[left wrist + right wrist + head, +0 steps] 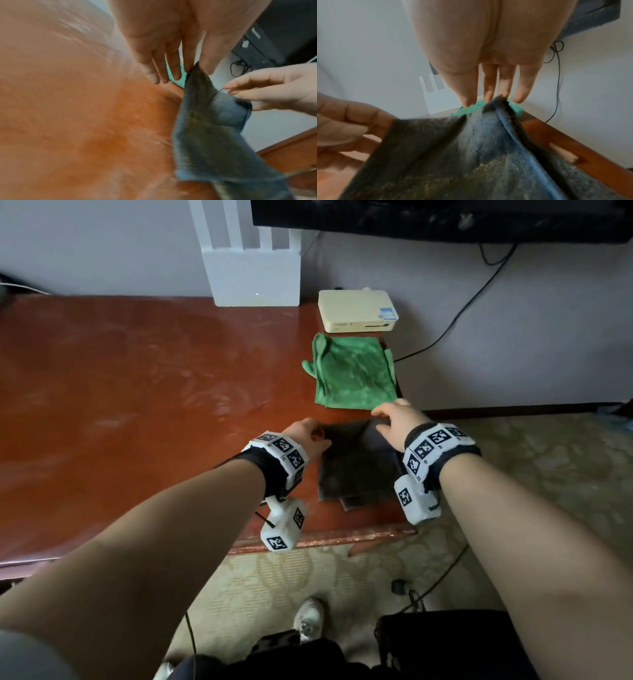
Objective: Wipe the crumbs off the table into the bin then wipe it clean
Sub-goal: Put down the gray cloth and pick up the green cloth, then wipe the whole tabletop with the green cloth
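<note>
A dark grey cloth (pixel 359 463) lies near the front right corner of the red-brown table (pixel 137 392), with its far edge lifted. My left hand (pixel 308 434) pinches the far left corner of the cloth (pixel 197 83) between thumb and forefinger, the other fingers straight. Over at the far right corner my right hand (pixel 394 419) pinches the cloth (pixel 488 135) at its fingertips. Pale specks sit on the cloth's nap in the wrist views. Smeared streaks show on the tabletop; I make out no separate crumbs.
A green cloth (pixel 352 371) lies flat just beyond the dark one. Behind it stand a cream box (pixel 358 310) and a white router (pixel 253 278) against the wall. The table's right edge (pixel 565 142) is close. A black object (pixel 445 642) and cables lie on the floor.
</note>
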### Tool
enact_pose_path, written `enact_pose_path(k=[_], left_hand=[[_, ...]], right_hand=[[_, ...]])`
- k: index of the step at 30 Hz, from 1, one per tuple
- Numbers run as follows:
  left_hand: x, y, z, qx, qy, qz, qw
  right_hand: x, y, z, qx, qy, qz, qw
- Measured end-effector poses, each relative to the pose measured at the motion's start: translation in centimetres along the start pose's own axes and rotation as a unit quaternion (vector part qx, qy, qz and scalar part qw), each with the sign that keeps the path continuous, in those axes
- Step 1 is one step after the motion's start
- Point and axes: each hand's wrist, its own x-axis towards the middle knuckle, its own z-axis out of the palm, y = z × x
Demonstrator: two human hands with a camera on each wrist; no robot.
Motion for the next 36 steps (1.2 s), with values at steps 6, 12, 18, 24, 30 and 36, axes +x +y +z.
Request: enact_pose_path(k=[6, 12, 18, 24, 30, 36], left_hand=[[0.3, -6.2, -3.3, 0.144, 0.049, -0.051, 0.987], [0.5, -13.8, -9.1, 0.204, 0.039, -0.158, 0.965], [2.8, -19.7, -13.4, 0.228, 0.056, -0.157, 0.959], [4.5, -22.5, -15.8, 0.280, -0.005, -0.127, 0.951], [5.1, -23.1, -15.9, 0.314, -0.042, -0.122, 0.941], [5.3, -23.5, -16.0, 0.307, -0.048, -0.108, 0.944]], right_hand=[[4.3, -0.8, -0.9, -0.032, 0.005, 0.048, 0.998], [11.6, -4.2, -0.7, -0.053, -0.025, 0.114, 0.992], [15.6, -7.4, 1.7, -0.073, -0.071, 0.184, 0.978], [14.8, -12.9, 2.9, -0.206, -0.096, 0.066, 0.972], [16.7, -16.9, 4.0, -0.133, -0.073, 0.041, 0.988], [9.9, -21.4, 7.6, -0.171, -0.131, -0.162, 0.963]])
